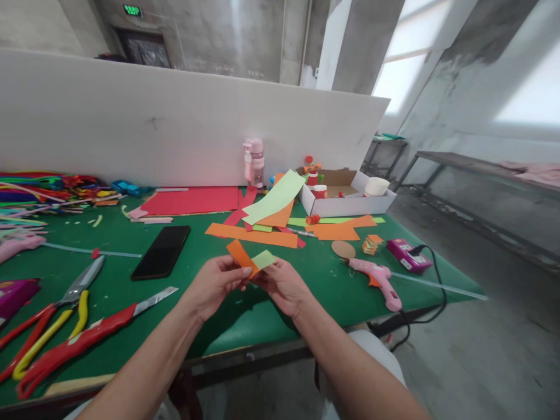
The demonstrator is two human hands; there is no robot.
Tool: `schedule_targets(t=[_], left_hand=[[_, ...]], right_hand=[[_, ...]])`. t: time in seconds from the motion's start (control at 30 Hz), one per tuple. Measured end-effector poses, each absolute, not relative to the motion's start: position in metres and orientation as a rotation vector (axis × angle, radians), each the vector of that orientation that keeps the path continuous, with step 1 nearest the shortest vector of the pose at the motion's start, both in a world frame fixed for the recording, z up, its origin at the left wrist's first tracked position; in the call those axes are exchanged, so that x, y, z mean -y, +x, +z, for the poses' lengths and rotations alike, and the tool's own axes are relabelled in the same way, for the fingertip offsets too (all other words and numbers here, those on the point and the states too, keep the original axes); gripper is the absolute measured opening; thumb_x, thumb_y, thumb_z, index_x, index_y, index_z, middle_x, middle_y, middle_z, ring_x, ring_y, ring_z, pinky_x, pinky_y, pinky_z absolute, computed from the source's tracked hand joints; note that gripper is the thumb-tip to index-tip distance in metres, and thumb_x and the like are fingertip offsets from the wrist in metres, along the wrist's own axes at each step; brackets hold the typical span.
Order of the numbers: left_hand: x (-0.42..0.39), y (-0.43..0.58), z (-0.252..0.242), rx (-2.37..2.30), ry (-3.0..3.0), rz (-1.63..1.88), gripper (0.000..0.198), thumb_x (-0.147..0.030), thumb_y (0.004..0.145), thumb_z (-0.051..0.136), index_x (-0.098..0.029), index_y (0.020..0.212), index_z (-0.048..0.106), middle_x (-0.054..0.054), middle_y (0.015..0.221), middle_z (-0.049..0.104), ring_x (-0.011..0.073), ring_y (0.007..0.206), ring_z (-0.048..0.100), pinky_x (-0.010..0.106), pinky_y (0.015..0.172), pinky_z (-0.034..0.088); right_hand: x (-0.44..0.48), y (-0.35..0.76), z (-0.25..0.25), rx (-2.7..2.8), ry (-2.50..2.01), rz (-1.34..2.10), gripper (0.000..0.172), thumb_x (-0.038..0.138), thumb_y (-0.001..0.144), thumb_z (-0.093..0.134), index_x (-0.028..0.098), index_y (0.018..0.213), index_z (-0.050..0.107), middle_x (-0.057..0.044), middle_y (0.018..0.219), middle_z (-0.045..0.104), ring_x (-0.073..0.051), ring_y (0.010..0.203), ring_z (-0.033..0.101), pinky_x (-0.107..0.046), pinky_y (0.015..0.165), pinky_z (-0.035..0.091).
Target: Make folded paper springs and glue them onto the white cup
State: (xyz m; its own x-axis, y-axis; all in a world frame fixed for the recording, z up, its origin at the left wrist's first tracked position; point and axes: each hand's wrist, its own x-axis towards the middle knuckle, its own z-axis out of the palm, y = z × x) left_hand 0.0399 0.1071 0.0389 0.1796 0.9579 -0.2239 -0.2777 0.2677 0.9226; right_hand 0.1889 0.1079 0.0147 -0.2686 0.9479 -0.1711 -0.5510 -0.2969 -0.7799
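My left hand [223, 282] pinches an orange paper strip [240, 256] between thumb and fingers above the green table. Beside it, my right hand [284, 284] is closed on a light green paper strip [263, 259]. The two strips meet and overlap between my fingertips; how they are joined there is hidden. Just beyond the hands lies a long flat orange strip [251, 235]. Behind that is a loose pile with a wide pale green sheet [275, 197] on top. A small folded orange and green paper stack [371, 244] sits to the right.
At right lie a pink glue gun [377, 277], a cardboard disc [343, 249] and a purple box [408, 255] with a cable. A white box [350, 205] stands behind. At left are a black phone [161, 252], pliers [81, 286], a red-handled knife [100, 332] and pipe cleaners [48, 192].
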Motion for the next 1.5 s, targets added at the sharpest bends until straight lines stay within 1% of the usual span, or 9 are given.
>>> schedule_targets(t=[0.13, 0.3, 0.43, 0.87, 1.0, 1.1, 1.23, 1.37, 1.5], left_hand=[[-0.107, 0.04, 0.039, -1.021, 0.909, 1.045, 0.034, -0.027, 0.043, 0.092, -0.012, 0.07, 0.077, 0.005, 0.065, 0.07, 0.0096, 0.052, 0.054, 0.022, 0.049, 0.044], [-0.106, 0.042, 0.037, -1.021, 0.869, 1.08, 0.027, -0.023, 0.046, 0.087, -0.012, 0.067, 0.074, 0.003, 0.06, 0.065, 0.0105, 0.052, 0.053, 0.024, 0.049, 0.043], [-0.105, 0.043, 0.036, -1.013, 0.855, 1.079, 0.031, -0.022, 0.046, 0.088, -0.013, 0.073, 0.075, 0.004, 0.069, 0.067, 0.0117, 0.056, 0.055, 0.025, 0.05, 0.046], [-0.101, 0.051, 0.037, -1.044, 0.83, 1.168, 0.041, -0.029, 0.039, 0.095, -0.015, 0.072, 0.075, 0.006, 0.073, 0.07, 0.0122, 0.058, 0.054, 0.024, 0.051, 0.048], [-0.102, 0.043, 0.04, -0.934, 0.888, 1.02, 0.039, -0.042, 0.049, 0.094, -0.014, 0.07, 0.075, 0.008, 0.074, 0.068, 0.0165, 0.065, 0.059, 0.031, 0.059, 0.055], [-0.102, 0.042, 0.039, -0.926, 0.94, 1.032, 0.038, -0.046, 0.057, 0.09, -0.015, 0.074, 0.075, 0.007, 0.076, 0.068, 0.0159, 0.067, 0.059, 0.03, 0.062, 0.055], [-0.103, 0.042, 0.036, -1.026, 1.054, 1.128, 0.036, -0.043, 0.057, 0.09, -0.017, 0.078, 0.076, 0.004, 0.072, 0.067, 0.0134, 0.062, 0.055, 0.025, 0.058, 0.048], [-0.107, 0.036, 0.036, -1.133, 1.199, 1.139, 0.036, -0.048, 0.056, 0.089, -0.018, 0.066, 0.071, 0.002, 0.062, 0.062, 0.014, 0.058, 0.052, 0.025, 0.055, 0.043], [-0.108, 0.034, 0.039, -1.204, 1.253, 1.118, 0.042, -0.051, 0.053, 0.088, -0.018, 0.072, 0.07, 0.002, 0.065, 0.065, 0.015, 0.06, 0.055, 0.025, 0.055, 0.044]], right_hand=[[-0.105, 0.187, 0.02, 0.738, -0.852, 1.727, 0.041, 0.043, 0.048, 0.095, 0.017, 0.062, 0.066, 0.003, 0.062, 0.066, -0.009, 0.059, 0.057, -0.025, 0.068, 0.048], [-0.102, 0.179, 0.021, 0.798, -0.924, 1.511, 0.033, 0.043, 0.055, 0.091, 0.019, 0.066, 0.071, 0.002, 0.064, 0.067, -0.011, 0.06, 0.057, -0.025, 0.063, 0.048], [-0.102, 0.176, 0.02, 0.828, -0.951, 1.447, 0.032, 0.047, 0.06, 0.086, 0.019, 0.066, 0.072, 0.0, 0.064, 0.066, -0.012, 0.059, 0.056, -0.026, 0.061, 0.047], [-0.099, 0.172, 0.017, 0.884, -1.01, 1.265, 0.023, 0.04, 0.065, 0.08, 0.019, 0.071, 0.073, -0.002, 0.071, 0.072, -0.016, 0.068, 0.062, -0.03, 0.069, 0.051], [-0.099, 0.175, 0.018, 0.904, -1.028, 1.185, 0.025, 0.043, 0.069, 0.077, 0.019, 0.071, 0.07, -0.002, 0.069, 0.07, -0.016, 0.067, 0.061, -0.029, 0.067, 0.051], [-0.098, 0.175, 0.018, 0.901, -1.025, 1.122, 0.022, 0.041, 0.071, 0.075, 0.02, 0.072, 0.069, -0.001, 0.068, 0.07, -0.016, 0.065, 0.061, -0.029, 0.065, 0.051], [-0.099, 0.174, 0.019, 0.908, -0.986, 1.203, 0.024, 0.043, 0.069, 0.078, 0.02, 0.073, 0.071, -0.002, 0.072, 0.072, -0.017, 0.068, 0.063, -0.03, 0.069, 0.053], [-0.103, 0.18, 0.019, 0.938, -0.944, 1.414, 0.031, 0.048, 0.067, 0.08, 0.019, 0.076, 0.075, -0.002, 0.071, 0.072, -0.015, 0.065, 0.063, -0.03, 0.071, 0.054], [-0.106, 0.185, 0.019, 0.954, -1.002, 1.353, 0.026, 0.042, 0.063, 0.083, 0.019, 0.074, 0.077, -0.001, 0.067, 0.071, -0.015, 0.06, 0.062, -0.03, 0.067, 0.054]])
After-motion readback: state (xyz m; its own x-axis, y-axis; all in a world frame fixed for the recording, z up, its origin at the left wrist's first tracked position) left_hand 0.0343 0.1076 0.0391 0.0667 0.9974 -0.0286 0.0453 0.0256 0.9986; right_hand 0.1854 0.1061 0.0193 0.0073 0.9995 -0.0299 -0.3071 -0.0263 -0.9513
